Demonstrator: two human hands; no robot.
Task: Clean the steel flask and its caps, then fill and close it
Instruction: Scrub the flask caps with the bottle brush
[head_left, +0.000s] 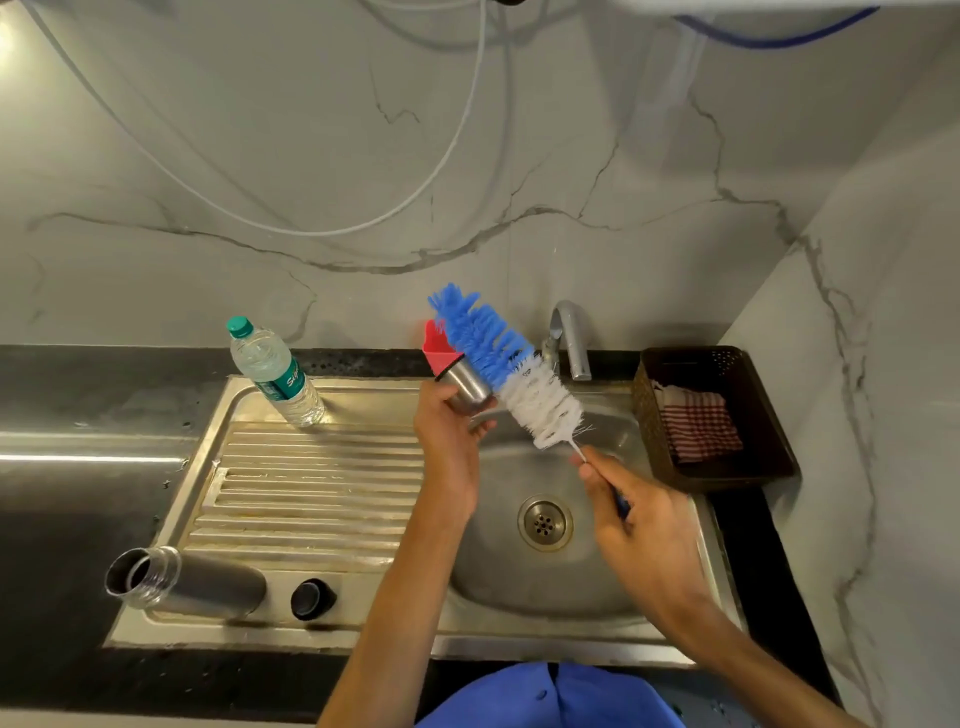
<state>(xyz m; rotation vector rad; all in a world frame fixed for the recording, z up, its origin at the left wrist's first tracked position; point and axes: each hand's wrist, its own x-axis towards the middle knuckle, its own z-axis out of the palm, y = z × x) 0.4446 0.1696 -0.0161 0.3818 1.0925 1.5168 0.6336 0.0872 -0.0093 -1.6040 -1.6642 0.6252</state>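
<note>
Steel cap gripped by left hand — right hand pinches bottle brush

Open steel flask lies beside black cap on drainboard.

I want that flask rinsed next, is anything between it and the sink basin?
Nothing tall. The steel flask lies open on the drainboard's near edge, and the small black cap sits beside its base, towards the basin. The left hand and right hand hover above the basin, both occupied.
</note>
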